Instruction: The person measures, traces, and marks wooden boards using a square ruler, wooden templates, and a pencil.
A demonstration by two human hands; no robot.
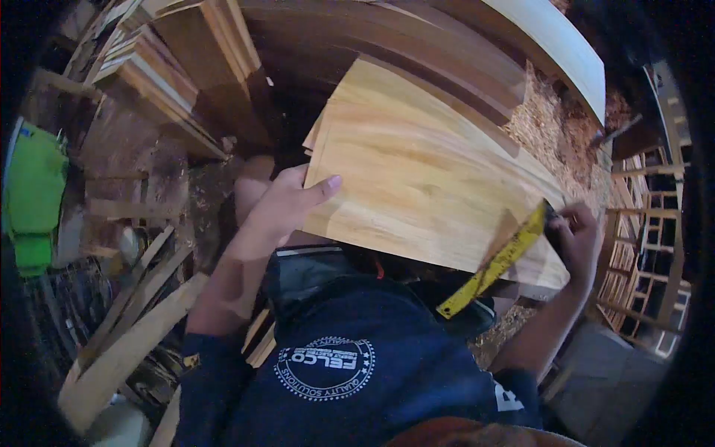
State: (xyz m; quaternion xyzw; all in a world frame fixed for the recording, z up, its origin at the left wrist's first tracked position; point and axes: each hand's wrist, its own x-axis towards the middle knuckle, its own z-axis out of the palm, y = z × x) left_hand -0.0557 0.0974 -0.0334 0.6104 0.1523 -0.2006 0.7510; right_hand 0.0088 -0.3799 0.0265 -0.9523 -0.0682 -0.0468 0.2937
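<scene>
My left hand [294, 197] grips the left end of a pale wooden board [417, 160], thumb on its upper face and fingers underneath. The edge of at least one more board [314, 134] shows beneath it at that end. At the right end, my right hand [579, 237] is closed around the dark end of a yellow measuring blade [495, 258] with markings. The blade slants across the board's near corner, and its free tip, with a small hole, sticks out past the near edge. Whether it is a square or another rule, I cannot tell.
Stacked boards [175, 74] stand at the upper left. Thick planks [387, 45] lie beyond the board, with wood shavings [547, 112] to their right. A green object [36, 197] and loose wood strips [126, 350] are on the left. Slatted wooden racks [644, 238] stand at the right.
</scene>
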